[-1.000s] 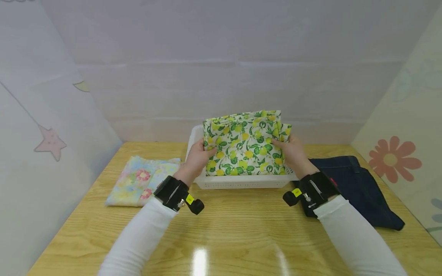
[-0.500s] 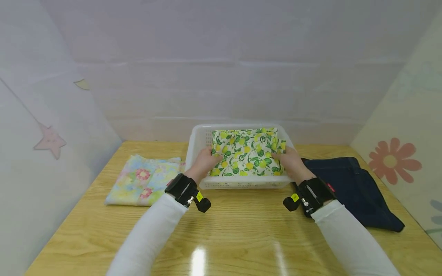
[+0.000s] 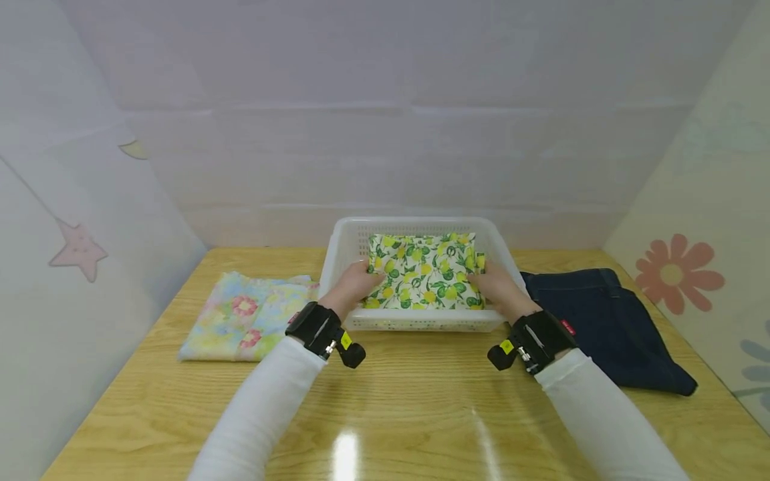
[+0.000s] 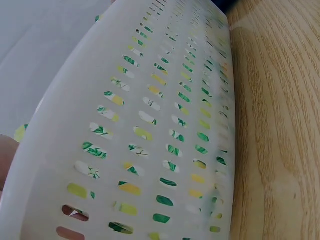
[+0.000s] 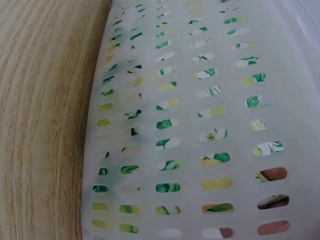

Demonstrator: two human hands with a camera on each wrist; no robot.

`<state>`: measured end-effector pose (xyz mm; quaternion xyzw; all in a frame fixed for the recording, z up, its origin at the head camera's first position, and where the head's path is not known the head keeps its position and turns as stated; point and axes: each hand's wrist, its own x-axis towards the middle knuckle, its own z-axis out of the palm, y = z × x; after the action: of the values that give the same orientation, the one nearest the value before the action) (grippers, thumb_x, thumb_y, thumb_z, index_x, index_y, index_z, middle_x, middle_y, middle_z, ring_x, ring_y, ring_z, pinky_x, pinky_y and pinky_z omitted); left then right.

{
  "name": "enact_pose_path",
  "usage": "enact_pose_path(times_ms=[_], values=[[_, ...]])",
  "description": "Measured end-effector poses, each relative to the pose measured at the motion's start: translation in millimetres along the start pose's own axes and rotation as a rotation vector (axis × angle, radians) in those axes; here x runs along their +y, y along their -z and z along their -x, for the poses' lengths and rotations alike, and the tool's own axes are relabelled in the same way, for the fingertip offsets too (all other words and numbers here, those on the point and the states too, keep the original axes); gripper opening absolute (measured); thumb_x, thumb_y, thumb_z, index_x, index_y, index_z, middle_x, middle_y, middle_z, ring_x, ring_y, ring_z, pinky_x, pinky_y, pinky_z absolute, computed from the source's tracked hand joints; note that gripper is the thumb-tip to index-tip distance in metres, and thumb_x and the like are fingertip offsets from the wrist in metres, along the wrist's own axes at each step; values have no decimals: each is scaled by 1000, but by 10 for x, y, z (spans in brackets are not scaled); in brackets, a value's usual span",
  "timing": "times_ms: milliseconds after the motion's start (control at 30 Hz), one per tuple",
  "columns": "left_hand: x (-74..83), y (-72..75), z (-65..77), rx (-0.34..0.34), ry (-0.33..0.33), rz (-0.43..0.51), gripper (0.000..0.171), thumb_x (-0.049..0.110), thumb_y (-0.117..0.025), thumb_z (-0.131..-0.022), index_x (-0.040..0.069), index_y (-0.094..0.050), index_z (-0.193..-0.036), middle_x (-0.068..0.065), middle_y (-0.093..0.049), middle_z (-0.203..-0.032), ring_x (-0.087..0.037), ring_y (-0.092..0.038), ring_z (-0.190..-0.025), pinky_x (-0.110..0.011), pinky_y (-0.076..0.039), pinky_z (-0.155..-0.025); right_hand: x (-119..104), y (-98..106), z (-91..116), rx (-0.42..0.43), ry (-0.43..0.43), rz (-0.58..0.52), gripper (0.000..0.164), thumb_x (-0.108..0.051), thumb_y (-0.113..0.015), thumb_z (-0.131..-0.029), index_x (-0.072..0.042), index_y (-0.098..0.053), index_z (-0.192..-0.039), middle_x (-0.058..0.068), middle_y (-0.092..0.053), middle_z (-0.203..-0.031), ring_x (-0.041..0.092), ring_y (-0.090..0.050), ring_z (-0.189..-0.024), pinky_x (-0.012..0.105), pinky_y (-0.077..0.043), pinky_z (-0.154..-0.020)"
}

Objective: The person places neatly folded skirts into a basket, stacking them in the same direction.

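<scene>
Lemon-print cloth (image 3: 421, 274) has dropped over the last second; it now sits inside the white basket (image 3: 421, 323), between the hands. Left hand (image 3: 353, 286) and right hand (image 3: 500, 288) each grip one side, closed on the fabric, far fingers hidden. Lowering appears nearly complete; release not yet made.

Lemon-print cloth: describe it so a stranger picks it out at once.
Far back on the wooden table is a white perforated basket. The lemon-print cloth sits inside it, held by the left hand and right hand. Yellow fruit and green leaves distinguish it from the pastel floral cloth and dark denim outside.
</scene>
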<state>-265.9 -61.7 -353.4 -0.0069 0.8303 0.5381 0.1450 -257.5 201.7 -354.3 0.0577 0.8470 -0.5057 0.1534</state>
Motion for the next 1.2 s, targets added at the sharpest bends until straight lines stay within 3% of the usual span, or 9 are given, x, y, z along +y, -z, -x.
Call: enact_pose_path(times_ms=[67,133,233,333,433,533,667,1000,1200], values=[[-4,-2,-2,-18,8,-27,59,21,-48,-100,1,-23,-149,-16,-39,-145,-22,-52,-108,-31,-46,-86,5,-8,-21,-8,-11,31,60,-21,-33,-104,-1,-2,-152,26,-30,-147,38,-42,-128,46,-41,-102],[-11,0,-9,-44,15,-39,50,23,-45,-101,1,-32,-144,-14,-50,-125,-18,-48,-81,-28,-40,-68,1,-18,-40,-18,-17,59,59,-21,-33,-104,1,-5,-151,26,-30,-147,38,-41,-128,47,-40,-102],[-17,6,-21,-64,20,-43,40,25,-42,-102,2,-42,-134,-8,-47,-100,-15,-36,-66,-28,-33,-61,-24,-33,-71,-27,-7,78,53,-23,-32,-104,3,-18,-149,25,-41,-138,34,-49,-120,43,-44,-97],[-7,7,-34,-74,31,-34,41,26,-41,-102,2,-41,-136,-10,-48,-106,-17,-42,-75,-31,-38,-69,-47,-34,-96,-19,-1,102,50,-25,-32,-104,3,-26,-146,21,-49,-128,28,-54,-109,38,-47,-90],[-4,2,-40,-92,54,-16,51,27,-40,-102,2,-30,-146,-15,-43,-137,-25,-51,-109,-40,-44,-91,-47,-35,-109,-14,-6,133,47,-27,-34,-103,3,-34,-140,19,-50,-120,26,-52,-102,37,-46,-86],[-13,-2,-29,-107,94,20,57,29,-41,-102,3,-22,-150,-14,-25,-155,-32,-31,-138,-51,-36,-106,-42,-35,-92,-24,-25,119,52,-29,-35,-103,4,-29,-143,25,-42,-133,35,-48,-116,44,-44,-95],[-11,0,-5,-104,123,44,61,32,-42,-100,6,-19,-151,-12,-17,-157,-34,-23,-142,-54,-30,-109,-37,-19,-74,-24,-49,32,63,-30,-35,-102,2,-10,-150,25,-17,-153,41,-27,-137,50,-32,-109],[-17,-19,-6,-153,91,40,55,30,-42,-101,8,-28,-149,-13,-15,-158,-34,-16,-144,-48,-23,-115,-43,-29,-25,-25,60,107,51,-26,-36,-102,4,-32,-143,26,-28,-149,42,-29,-135,52,-29,-110],[1,-43,-11,-81,20,23,50,25,-42,-99,0,-38,-142,-19,-41,-143,-33,-41,-130,-45,-35,-108,-55,-38,-3,-15,63,134,49,-27,-36,-102,2,-37,-141,25,-31,-147,40,-29,-136,52,-27,-110]])
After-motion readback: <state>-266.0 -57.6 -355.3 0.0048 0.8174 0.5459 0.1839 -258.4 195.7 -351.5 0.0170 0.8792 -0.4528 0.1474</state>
